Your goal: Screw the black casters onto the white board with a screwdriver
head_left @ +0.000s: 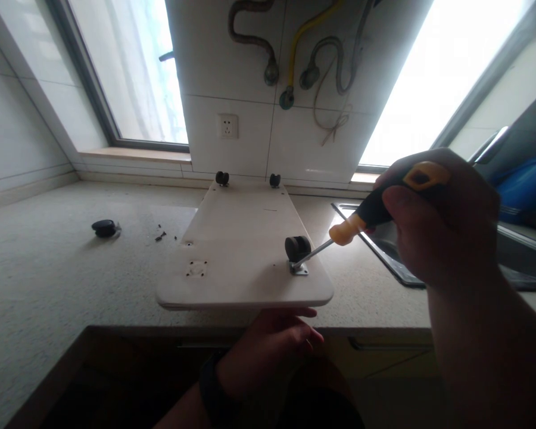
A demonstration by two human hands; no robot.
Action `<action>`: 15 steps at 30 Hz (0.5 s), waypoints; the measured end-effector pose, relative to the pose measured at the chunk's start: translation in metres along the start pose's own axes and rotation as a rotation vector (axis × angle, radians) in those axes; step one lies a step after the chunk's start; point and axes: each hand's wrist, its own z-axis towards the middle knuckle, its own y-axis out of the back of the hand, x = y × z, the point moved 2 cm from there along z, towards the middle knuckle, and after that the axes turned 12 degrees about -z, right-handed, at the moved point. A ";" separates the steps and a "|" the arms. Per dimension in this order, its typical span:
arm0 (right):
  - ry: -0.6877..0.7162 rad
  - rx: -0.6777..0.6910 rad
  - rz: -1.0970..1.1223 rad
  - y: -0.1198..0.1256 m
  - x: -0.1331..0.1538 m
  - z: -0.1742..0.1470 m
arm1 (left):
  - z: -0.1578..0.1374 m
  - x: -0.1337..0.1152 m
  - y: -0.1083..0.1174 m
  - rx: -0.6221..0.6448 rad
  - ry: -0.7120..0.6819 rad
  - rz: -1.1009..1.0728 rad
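Note:
My right hand (pixel 442 214) is wrapped round a black and yellow screwdriver (pixel 351 229). Its shaft slants down to the metal mounting plate (pixel 300 270) of a dark caster wheel (pixel 298 247). That caster stands at the near right corner of a white board (pixel 239 238) lying on the countertop. At the near left corner, a group of screw holes (pixel 197 269) shows with no wheel on it. Below the board's front edge is my left hand (pixel 279 336), fingers stretched out and apart, the uppermost close under the edge; contact is unclear.
Two more casters, a left one (pixel 222 178) and a right one (pixel 274 180), stand at the board's far end. A loose caster (pixel 104 228) and several small screws (pixel 161 236) lie left. A sink (pixel 393 250) is at right; the tiled wall (pixel 250 149) rises behind.

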 end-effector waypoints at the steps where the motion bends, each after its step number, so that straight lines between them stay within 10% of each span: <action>1: 0.009 -0.003 -0.017 0.000 0.000 0.000 | 0.000 0.000 0.001 0.001 -0.005 0.000; 15: 0.113 -0.030 -0.065 0.005 -0.006 -0.003 | 0.002 0.001 0.005 0.021 -0.066 0.049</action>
